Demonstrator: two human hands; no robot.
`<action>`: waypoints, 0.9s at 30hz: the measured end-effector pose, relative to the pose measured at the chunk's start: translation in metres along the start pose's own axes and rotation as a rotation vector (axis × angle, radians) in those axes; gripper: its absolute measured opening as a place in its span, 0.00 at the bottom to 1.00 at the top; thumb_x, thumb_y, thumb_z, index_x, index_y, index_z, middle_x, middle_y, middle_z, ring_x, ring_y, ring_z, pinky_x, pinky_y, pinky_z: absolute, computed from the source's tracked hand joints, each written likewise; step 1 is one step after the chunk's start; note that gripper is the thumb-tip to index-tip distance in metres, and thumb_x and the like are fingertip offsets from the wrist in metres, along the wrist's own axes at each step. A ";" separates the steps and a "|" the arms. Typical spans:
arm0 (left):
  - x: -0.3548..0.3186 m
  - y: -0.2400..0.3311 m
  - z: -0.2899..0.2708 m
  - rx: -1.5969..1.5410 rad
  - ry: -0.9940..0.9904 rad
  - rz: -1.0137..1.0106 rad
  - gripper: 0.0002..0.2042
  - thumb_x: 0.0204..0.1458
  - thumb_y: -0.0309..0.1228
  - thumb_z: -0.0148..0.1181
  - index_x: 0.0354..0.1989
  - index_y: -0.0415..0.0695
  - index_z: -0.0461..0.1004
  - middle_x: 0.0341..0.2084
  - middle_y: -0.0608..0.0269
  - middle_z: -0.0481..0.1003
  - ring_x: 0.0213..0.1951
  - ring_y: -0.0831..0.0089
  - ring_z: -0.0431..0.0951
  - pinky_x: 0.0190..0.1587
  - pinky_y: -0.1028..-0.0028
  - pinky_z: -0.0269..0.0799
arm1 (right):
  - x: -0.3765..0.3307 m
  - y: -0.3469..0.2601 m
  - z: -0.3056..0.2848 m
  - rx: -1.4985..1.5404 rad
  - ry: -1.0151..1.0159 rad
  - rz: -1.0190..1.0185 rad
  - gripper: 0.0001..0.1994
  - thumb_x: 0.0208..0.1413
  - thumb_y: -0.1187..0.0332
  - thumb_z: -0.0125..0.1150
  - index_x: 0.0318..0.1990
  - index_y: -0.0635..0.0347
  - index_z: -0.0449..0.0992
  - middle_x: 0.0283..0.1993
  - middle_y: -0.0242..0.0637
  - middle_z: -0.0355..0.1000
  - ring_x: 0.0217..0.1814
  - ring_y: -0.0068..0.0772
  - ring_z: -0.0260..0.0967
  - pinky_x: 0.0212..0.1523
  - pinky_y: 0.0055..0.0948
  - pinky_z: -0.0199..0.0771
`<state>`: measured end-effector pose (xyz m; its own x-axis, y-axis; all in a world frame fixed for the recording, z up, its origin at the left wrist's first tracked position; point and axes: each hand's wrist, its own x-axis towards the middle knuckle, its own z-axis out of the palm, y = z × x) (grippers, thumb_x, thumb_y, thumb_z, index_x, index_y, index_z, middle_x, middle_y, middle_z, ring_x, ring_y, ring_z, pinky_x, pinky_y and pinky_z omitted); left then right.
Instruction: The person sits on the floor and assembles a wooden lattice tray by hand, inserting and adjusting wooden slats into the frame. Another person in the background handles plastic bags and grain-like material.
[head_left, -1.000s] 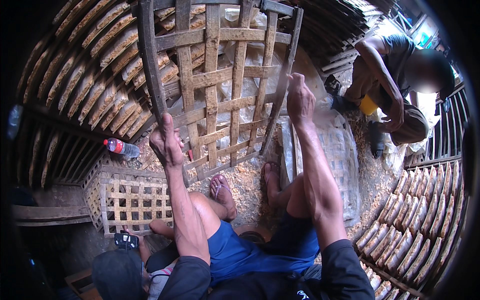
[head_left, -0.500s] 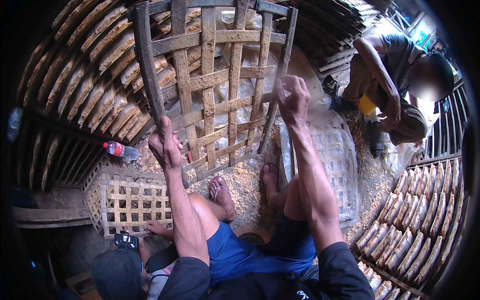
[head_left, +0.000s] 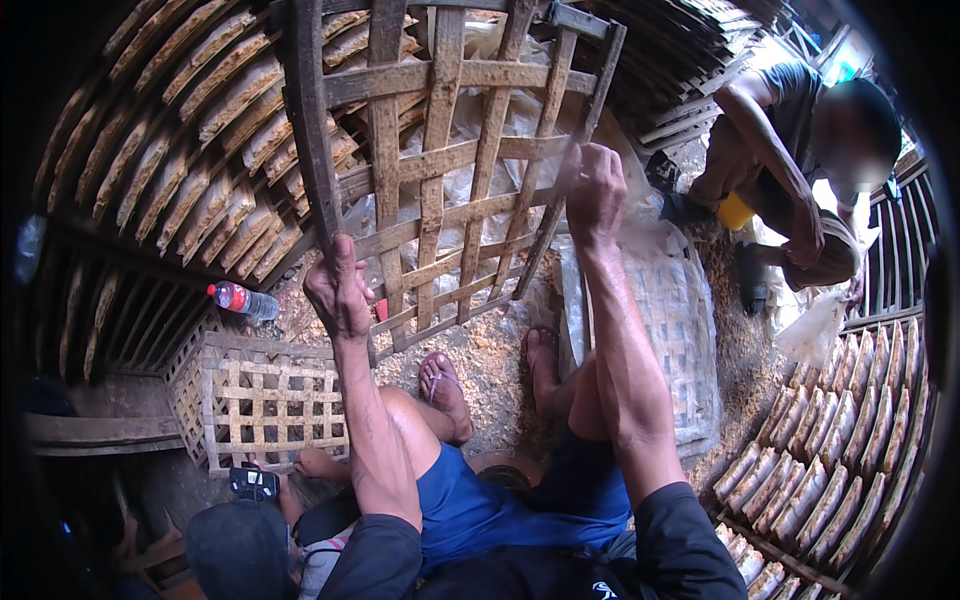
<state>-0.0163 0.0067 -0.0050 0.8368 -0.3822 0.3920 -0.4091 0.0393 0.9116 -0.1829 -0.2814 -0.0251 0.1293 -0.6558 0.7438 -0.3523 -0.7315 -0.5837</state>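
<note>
Here, lattice rack (head_left: 440, 161), left hand (head_left: 338, 292) gripping one edge (head_left: 311, 120), right hand (head_left: 597, 190) clenched beside another

Before you: one woven frame (head_left: 430, 162), weathered brown and tan, open checked lattice, dark grey-brown side rail. On you: shorts (head_left: 470, 505), plain blue; sleeve (head_left: 685, 535), black; sandal strap (head_left: 442, 378), pale lavender. To your left: one clear bottle (head_left: 243, 300), red cap, red label; lattice crate (head_left: 208, 420), straw-coloured checked weave, greyish rim; upper slabs (head_left: 240, 95), off-white and orange-tan, banded in rows. To your right: lower slabs (head_left: 828, 432), cream with rusty-orange edges, striped; one object (head_left: 735, 212), bright yellow; plastic sheeting (head_left: 682, 330), milky grey, faint grid showing through. At your feet: crumbs (head_left: 495, 375), orange-beige, speckled.
</note>
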 end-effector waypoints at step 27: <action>0.006 0.010 0.006 -0.390 0.339 -0.431 0.30 0.58 0.61 0.61 0.35 0.40 0.70 0.24 0.68 0.65 0.18 0.86 0.64 0.15 0.83 0.61 | -0.008 -0.006 -0.047 0.327 -0.480 0.197 0.20 0.59 0.71 0.65 0.59 0.56 0.71 0.55 0.45 0.75 0.50 0.42 0.80 0.45 0.39 0.84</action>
<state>-0.0179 -0.0009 0.0058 0.9899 -0.1293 -0.0575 0.0947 0.3034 0.9481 -0.2249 -0.2629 -0.0120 0.5203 -0.7396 0.4269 -0.1189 -0.5577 -0.8215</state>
